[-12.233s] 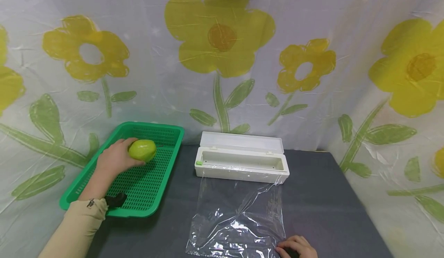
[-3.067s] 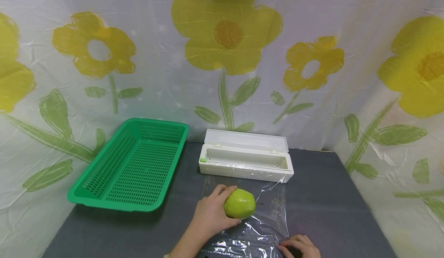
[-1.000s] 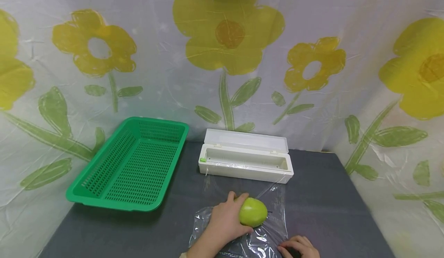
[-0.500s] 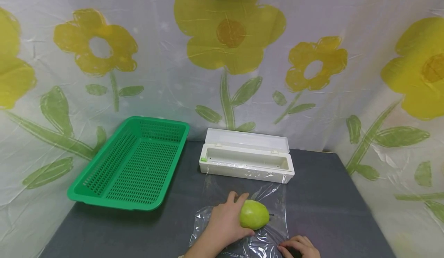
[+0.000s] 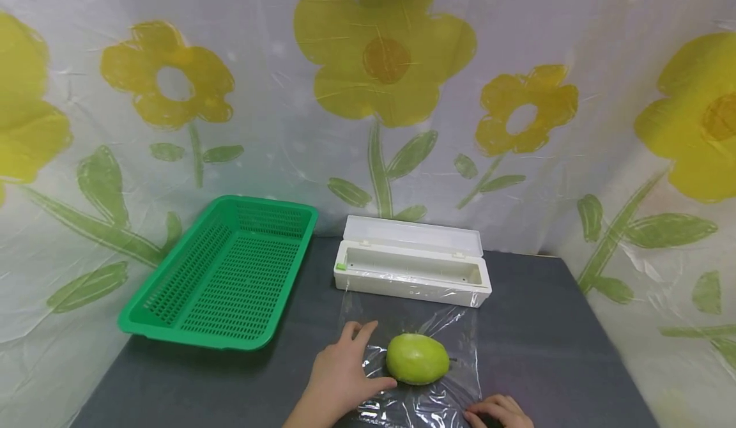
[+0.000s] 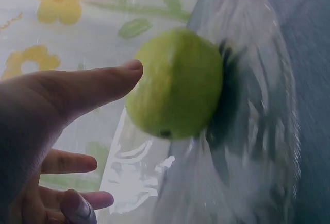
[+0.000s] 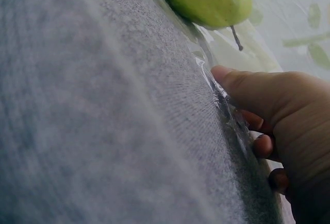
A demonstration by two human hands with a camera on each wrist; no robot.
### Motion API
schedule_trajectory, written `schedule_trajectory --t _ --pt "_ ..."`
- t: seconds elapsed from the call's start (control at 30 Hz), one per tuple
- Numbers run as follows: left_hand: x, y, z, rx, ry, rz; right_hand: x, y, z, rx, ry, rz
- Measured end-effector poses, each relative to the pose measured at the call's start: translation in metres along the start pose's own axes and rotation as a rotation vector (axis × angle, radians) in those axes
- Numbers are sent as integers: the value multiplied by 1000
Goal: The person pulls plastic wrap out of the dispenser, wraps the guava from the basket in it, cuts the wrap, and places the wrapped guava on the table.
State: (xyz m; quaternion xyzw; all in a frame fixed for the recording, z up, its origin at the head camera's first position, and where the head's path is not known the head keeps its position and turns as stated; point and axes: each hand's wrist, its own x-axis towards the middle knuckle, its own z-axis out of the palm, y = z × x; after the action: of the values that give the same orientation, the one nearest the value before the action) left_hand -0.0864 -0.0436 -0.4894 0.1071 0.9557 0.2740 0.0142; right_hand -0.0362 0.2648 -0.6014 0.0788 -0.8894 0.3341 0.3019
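Observation:
A green pear (image 5: 417,359) with a thin dark stem lies on its side on a stretch of clear cling film (image 5: 414,407). Just left of it is my left hand (image 5: 339,377), thumb and fingers spread and apart from the fruit in the head view. The left wrist view has the thumb in front of the pear (image 6: 175,84), with the fingers holding nothing. At the film's near right corner, my right hand (image 5: 499,411) pinches the film's edge between thumb and fingers, as the right wrist view also shows on the film (image 7: 209,77).
Behind the pear stands a white cling film dispenser (image 5: 411,287), lid raised, with film running from its front toward me. A green plastic basket (image 5: 190,337) sits at the left. The flowered curtain (image 5: 264,128) hangs behind the dark table (image 5: 546,338).
My left hand took the pear from the green basket, carried it over the film and set it down. It has now let go and moved left. The right hand stays at the film's corner.

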Motion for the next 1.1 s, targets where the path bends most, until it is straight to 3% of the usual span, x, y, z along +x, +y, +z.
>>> schedule_trajectory --t 0.2,0.47,0.67,0.83,0.9,1.1 --pt "-10 -16 -6 -1 -18 11 -1 -2 -1 -24 -18 30" --pt "-25 -50 -9 37 -69 91 -3 1 1 2 -18 -3" --pt "-37 -71 -14 54 -65 121 -2 3 0 12 -11 -36" --pt "-45 -79 -16 65 -82 177 0 -3 -1 -33 -32 17" --pt "-48 -82 -16 46 -67 220 0 -5 -2 -56 -45 39" --pt "-51 -88 -16 -24 77 386 1 -6 -3 -64 -60 56"
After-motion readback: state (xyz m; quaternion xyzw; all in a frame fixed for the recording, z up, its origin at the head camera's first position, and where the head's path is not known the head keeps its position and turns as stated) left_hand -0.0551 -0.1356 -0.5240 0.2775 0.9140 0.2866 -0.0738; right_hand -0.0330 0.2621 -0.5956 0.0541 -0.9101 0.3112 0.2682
